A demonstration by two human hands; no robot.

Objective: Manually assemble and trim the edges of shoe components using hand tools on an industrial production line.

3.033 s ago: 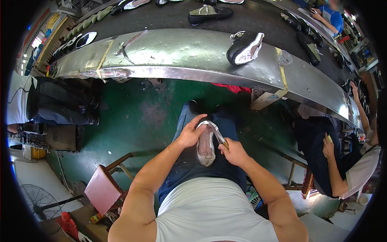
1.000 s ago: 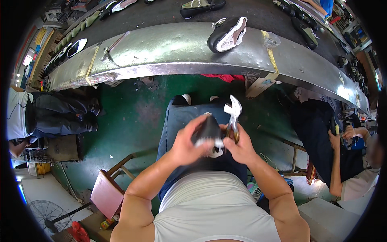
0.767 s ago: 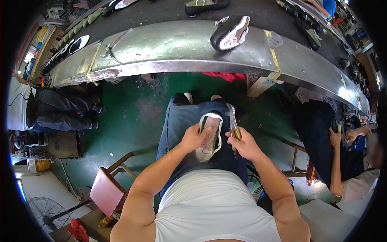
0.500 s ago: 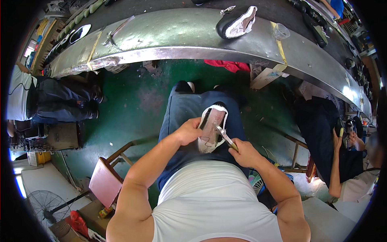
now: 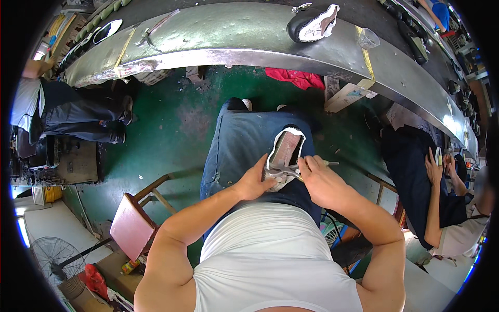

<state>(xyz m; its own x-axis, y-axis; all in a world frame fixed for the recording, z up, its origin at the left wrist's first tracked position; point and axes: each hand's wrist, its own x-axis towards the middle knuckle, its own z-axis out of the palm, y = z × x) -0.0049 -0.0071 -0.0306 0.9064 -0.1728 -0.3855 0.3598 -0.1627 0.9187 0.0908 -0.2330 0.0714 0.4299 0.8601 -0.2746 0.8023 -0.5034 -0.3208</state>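
Observation:
A shoe upper stretched on a last [image 5: 287,148] rests sole-up on my thighs, its white edge folded in around a brownish insole. My left hand [image 5: 253,181] grips the left side of its near end, thumb and fingers pressed to the rim. My right hand [image 5: 323,182] is closed around metal pincers [image 5: 280,170], whose head lies across the near end of the shoe close to my left fingertips. A thin handle sticks out to the right past my knuckles. Whether the jaws bite the edge, I cannot tell.
Ahead runs a metal-edged bench [image 5: 208,39] carrying a black shoe [image 5: 314,23], a clear cup [image 5: 369,38] and other pincers [image 5: 150,36]. A pink-seated chair [image 5: 133,226] and a fan [image 5: 54,260] stand left. One person [image 5: 78,112] is left; another [image 5: 434,192] works at right.
The pincers have swung from pointing up the insole to lying across the near end. My right hand has moved up beside the shoe; my left hand has shifted toward the near end.

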